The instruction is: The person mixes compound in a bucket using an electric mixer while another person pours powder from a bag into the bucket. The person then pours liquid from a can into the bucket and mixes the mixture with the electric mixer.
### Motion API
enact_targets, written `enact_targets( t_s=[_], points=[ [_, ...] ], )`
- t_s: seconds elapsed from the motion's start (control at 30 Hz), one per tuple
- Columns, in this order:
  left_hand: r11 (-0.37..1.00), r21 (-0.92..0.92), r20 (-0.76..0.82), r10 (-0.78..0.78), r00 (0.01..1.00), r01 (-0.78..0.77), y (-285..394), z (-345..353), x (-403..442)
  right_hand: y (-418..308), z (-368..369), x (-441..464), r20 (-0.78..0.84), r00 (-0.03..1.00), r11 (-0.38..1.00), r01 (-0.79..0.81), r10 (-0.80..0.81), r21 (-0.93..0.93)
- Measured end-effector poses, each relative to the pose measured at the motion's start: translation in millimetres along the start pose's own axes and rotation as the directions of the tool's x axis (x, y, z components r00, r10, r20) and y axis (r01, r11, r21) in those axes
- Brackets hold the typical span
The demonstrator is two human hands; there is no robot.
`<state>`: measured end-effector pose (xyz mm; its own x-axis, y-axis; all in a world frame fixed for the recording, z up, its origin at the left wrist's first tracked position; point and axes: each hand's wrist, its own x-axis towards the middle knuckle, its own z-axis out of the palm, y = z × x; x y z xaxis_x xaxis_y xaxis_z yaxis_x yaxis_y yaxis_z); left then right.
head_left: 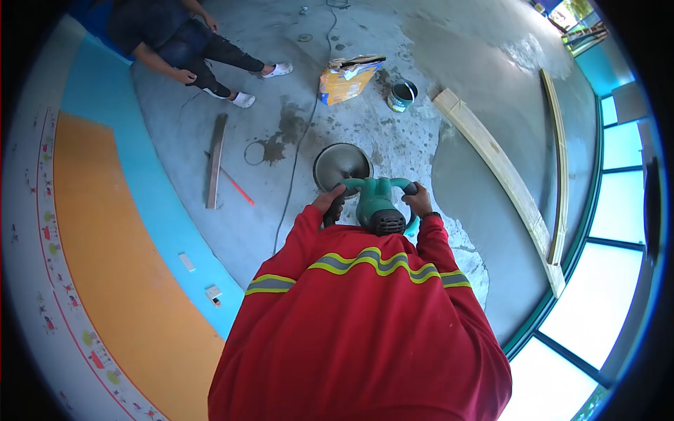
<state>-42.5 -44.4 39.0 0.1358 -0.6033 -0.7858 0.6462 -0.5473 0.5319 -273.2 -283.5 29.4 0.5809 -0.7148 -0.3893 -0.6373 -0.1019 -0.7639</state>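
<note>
A green power mixer [375, 203] is held upright in front of my red sleeves, over a round tub [343, 163] of grey wet mix on the floor. My left hand [328, 201] is wrapped round the mixer's left handle. On the opposite handle my right hand [419, 199] is closed, a dark band at its wrist. The mixer's lower end is hidden behind its body. A dark cable [302, 144] runs along the floor to the left of the tub.
Beyond the tub stand an opened bag [349, 81] and a dark bucket [402, 96]. Long wooden boards [495, 168] lie on the right. A seated person [186, 49] is at upper left, near a long wooden tool [217, 161] and a red-handled tool [237, 186].
</note>
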Motion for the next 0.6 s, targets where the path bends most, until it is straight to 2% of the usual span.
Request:
enact_targets(
  t_s=[0.07, 0.1, 0.13, 0.2, 0.3, 0.4, 0.6],
  points=[
    [1.000, -0.014, -0.041, 0.000, 0.999, -0.001, -0.4, -0.5, 1.1, 7.6, 7.2, 13.0, 0.028, 1.000, 1.000, -0.011, 0.012, -0.015],
    [1.000, -0.016, -0.068, 0.009, 0.998, -0.010, -10.6, -5.8, 7.1, 22.2, 15.5, 22.1, 0.028, 0.999, 0.999, 0.035, -0.035, -0.005],
    [1.000, -0.010, -0.100, 0.028, 0.995, -0.029, -14.1, -14.1, 11.8, 22.6, 18.7, 23.6, 0.043, 0.999, 1.000, 0.003, -0.002, -0.027],
    [0.999, -0.020, -0.087, 0.041, 0.995, -0.043, -20.0, -24.3, 14.7, 10.5, 21.9, 20.4, 0.036, 0.999, 0.995, 0.034, -0.031, -0.091],
    [0.997, -0.036, -0.146, 0.064, 0.987, -0.070, -23.5, -27.5, 10.7, 4.1, 26.3, 22.7, 0.060, 0.997, 0.998, 0.047, -0.045, -0.037],
    [0.998, -0.041, -0.131, 0.042, 0.990, -0.048, -16.9, -26.4, -0.1, -16.7, 23.7, 16.2, 0.049, 0.998, 0.997, 0.047, -0.044, -0.063],
    [0.998, -0.013, -0.153, 0.056, 0.987, -0.058, -4.6, -19.9, -9.2, -8.6, 26.5, 22.7, 0.015, 0.998, 0.998, 0.056, -0.056, -0.038]
  ],
)
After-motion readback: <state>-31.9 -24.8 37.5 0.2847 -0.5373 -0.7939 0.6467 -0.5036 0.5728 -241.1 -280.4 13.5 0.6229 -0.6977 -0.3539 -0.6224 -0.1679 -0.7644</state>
